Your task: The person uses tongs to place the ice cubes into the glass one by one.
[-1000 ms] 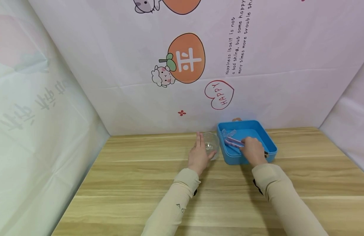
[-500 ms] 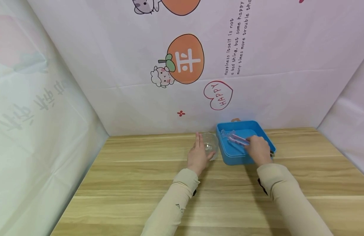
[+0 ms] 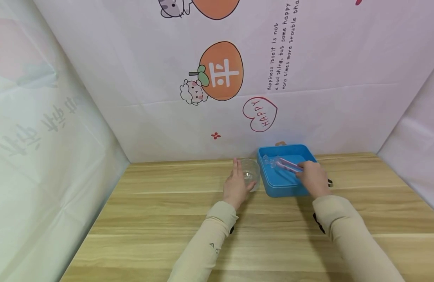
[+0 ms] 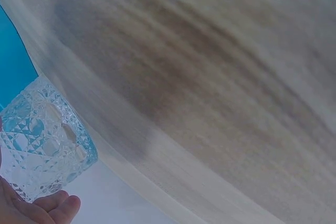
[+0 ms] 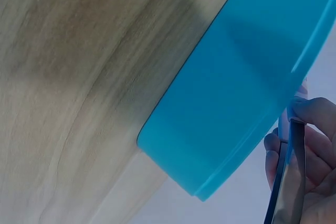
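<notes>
My left hand (image 3: 235,190) holds a clear glass (image 3: 251,166) on the table, its fingers along the left side and its thumb at the front. The left wrist view shows the cut diamond pattern of the glass (image 4: 44,140) and fingertips at its end. My right hand (image 3: 313,178) grips pink-and-white tongs (image 3: 290,166) over a blue box (image 3: 287,191). The tips of the tongs are right at several small clear pieces (image 3: 267,159) in the box's left back part. In the right wrist view, the dark, shiny rear of the tongs (image 5: 290,182) sticks out past my fingers.
The open blue box stands just right of the glass, near the back wall (image 3: 160,129) of printed white cloth. More white cloth (image 3: 44,156) hangs at the left side. Under everything is a wood-grain tabletop (image 3: 150,219).
My right hand has moved to the right with the tongs, whose tips have shifted right and slightly back inside the box. The clear pieces lie differently. My left hand stays at the glass.
</notes>
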